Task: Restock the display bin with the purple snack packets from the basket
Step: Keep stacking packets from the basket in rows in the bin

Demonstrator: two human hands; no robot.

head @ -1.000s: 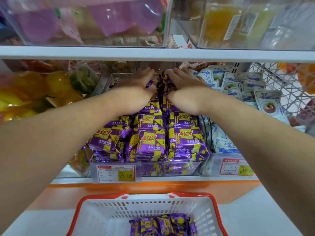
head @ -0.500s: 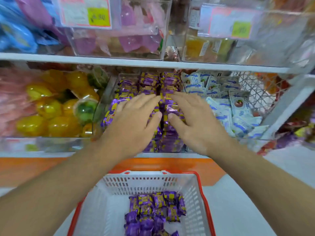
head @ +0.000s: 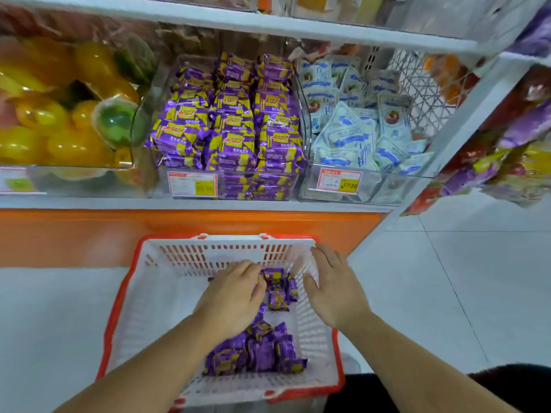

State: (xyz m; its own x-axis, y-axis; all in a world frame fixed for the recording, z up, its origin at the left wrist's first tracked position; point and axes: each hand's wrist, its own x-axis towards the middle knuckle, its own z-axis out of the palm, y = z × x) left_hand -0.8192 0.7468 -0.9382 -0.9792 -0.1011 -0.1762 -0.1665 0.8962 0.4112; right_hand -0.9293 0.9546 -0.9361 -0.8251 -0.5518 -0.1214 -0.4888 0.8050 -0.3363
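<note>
**Q:** Where does this take place?

**A:** A shop aisle with pale glossy floor tiles [head: 447, 293] and an orange shelf base [head: 89, 234]. A white slotted plastic basket [head: 143, 308] with a red rim sits on the floor.

**Q:** And the goods?

**A:** Shiny purple snack packets [head: 256, 350] lie loose in the basket. Above, a clear display bin [head: 301, 186] holds neat rows of them (blue-white pouches [head: 357, 132] sit in the bin beside it).

**Q:** The hands?

**A:** The left hand [head: 232, 296] reaches into the basket, fingers curled down onto the packets; whether it grips any, I cannot tell. The right hand [head: 334, 290] is spread, holding nothing.
</note>
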